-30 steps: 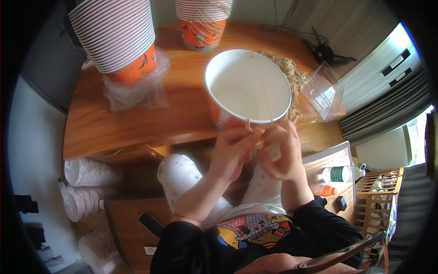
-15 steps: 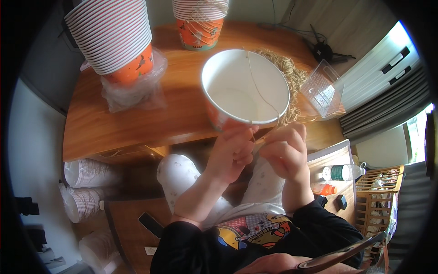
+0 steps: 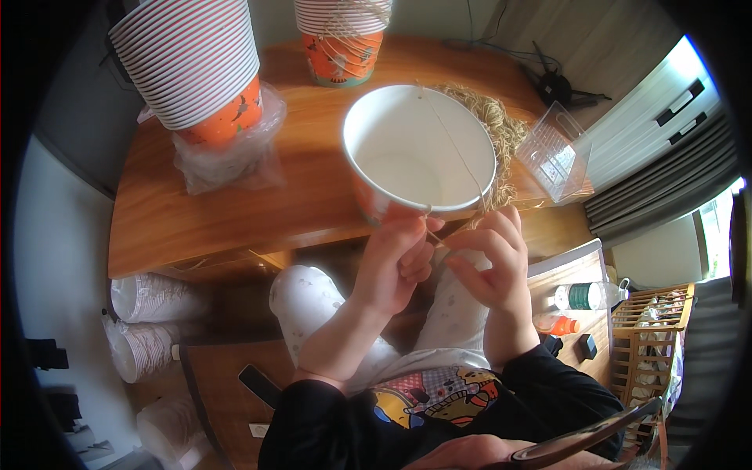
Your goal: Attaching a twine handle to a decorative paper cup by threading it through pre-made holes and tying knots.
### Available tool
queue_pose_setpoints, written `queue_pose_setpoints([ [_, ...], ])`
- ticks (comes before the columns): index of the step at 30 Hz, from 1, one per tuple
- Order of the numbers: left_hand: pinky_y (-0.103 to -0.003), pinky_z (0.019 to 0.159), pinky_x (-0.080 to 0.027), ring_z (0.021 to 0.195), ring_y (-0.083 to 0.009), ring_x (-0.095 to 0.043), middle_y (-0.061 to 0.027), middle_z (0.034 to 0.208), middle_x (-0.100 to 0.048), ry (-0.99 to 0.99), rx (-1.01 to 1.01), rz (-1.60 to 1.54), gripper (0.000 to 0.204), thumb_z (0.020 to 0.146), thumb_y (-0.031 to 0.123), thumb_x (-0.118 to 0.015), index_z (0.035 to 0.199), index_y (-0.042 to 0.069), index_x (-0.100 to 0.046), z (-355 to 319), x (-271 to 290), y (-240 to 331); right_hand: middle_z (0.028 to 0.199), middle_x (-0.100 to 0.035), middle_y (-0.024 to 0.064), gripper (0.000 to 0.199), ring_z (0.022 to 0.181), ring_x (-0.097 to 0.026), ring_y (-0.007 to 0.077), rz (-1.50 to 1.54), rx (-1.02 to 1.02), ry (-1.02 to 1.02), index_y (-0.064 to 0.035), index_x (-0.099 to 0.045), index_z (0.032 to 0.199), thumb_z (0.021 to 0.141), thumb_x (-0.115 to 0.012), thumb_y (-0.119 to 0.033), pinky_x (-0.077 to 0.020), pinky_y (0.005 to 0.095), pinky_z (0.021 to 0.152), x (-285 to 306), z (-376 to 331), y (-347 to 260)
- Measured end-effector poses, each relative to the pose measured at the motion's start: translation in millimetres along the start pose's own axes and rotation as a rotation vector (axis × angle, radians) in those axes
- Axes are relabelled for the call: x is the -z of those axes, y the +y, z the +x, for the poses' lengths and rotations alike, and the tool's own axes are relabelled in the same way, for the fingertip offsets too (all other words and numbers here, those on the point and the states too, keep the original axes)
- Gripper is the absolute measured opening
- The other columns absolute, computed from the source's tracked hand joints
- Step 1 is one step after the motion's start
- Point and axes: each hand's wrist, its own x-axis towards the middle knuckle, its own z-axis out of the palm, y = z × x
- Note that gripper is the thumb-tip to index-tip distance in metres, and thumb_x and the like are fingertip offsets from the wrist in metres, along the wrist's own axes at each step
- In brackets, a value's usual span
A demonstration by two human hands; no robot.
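Observation:
A large paper bucket (image 3: 419,176), white inside and orange outside, stands at the table's near edge. A thin tan string (image 3: 453,141) runs from its far rim across the mouth to the near right rim. My left hand (image 3: 395,262) is closed at the near rim, its thumb and index finger pinching the string beside a small knot there. Close by on the right, my right hand (image 3: 493,258) has its thumb and index finger apart, with a short string end near the index fingertip. Its other fingers are partly hidden. Behind the bucket lies a tangled bundle of tan string (image 3: 501,129).
A tall stack of orange buckets (image 3: 196,70) stands in plastic wrap at the left. Another stack (image 3: 342,55), draped with strings, is at the back. A clear plastic tray (image 3: 556,153) sits right of the string bundle. Bottles (image 3: 587,296) stand lower right; a phone (image 3: 260,385) lies lower left.
My right thumb and index finger have parted from a closed curl. The string across the bucket has straightened, and the bucket has shifted slightly left. My left hand keeps its pinch.

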Motion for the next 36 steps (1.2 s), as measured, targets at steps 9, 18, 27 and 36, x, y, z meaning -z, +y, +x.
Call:
queue_pose_setpoints([
  [9, -0.020, 0.047, -0.028, 0.049, -0.0043, -0.035, 0.0066, 0.057, -0.036, 0.043, 0.039, -0.013, 0.024, 0.094, 0.021, -0.056, 0.105, 0.001, -0.063, -3.7, -3.8, -3.3, 0.082, -0.047, -0.0028, 0.034, 0.071, -0.046, 0.0163, -0.135, 0.141, 0.073, -0.0220, -0.073, 0.088, 0.057, -0.080, -0.010, -0.0370, 0.0308, 0.065, -8.3, -5.9, -2.1],
  [18, -0.019, 0.043, -0.024, 0.046, -0.0026, -0.026, 0.0109, 0.053, -0.028, 0.113, 0.033, -0.008, 0.020, 0.096, 0.030, -0.055, 0.101, 0.012, -0.064, -6.3, -11.9, -7.0, 0.073, -0.049, -0.0013, 0.025, 0.067, -0.049, 0.0182, -0.048, 0.138, -0.018, -0.0165, -0.073, 0.086, 0.062, -0.079, -0.013, -0.0386, 0.0311, 0.063, 3.3, -7.0, 8.5],
  [27, -0.020, 0.045, -0.025, 0.047, -0.0032, -0.027, 0.0083, 0.056, -0.030, -0.004, -0.024, 0.070, 0.020, 0.098, 0.028, -0.055, 0.100, 0.009, -0.061, 0.3, -14.3, -28.2, 0.090, -0.059, 0.0113, 0.018, 0.084, -0.056, 0.0176, 0.083, -0.132, 0.367, 0.0046, -0.064, 0.089, 0.093, -0.056, -0.011, -0.0436, 0.0275, 0.074, 28.8, 15.0, 36.1],
  [36, -0.022, 0.046, -0.038, 0.049, -0.0078, -0.042, 0.0009, 0.065, -0.048, -0.114, 0.019, 0.249, 0.022, 0.103, 0.027, -0.046, 0.102, 0.008, -0.058, 17.5, -1.0, -46.6, 0.087, -0.060, 0.0112, 0.013, 0.083, -0.059, 0.0237, 0.247, 0.023, 0.183, -0.0006, -0.065, 0.087, 0.074, -0.068, -0.002, -0.0454, 0.0332, 0.075, 13.6, 94.2, -19.3],
])
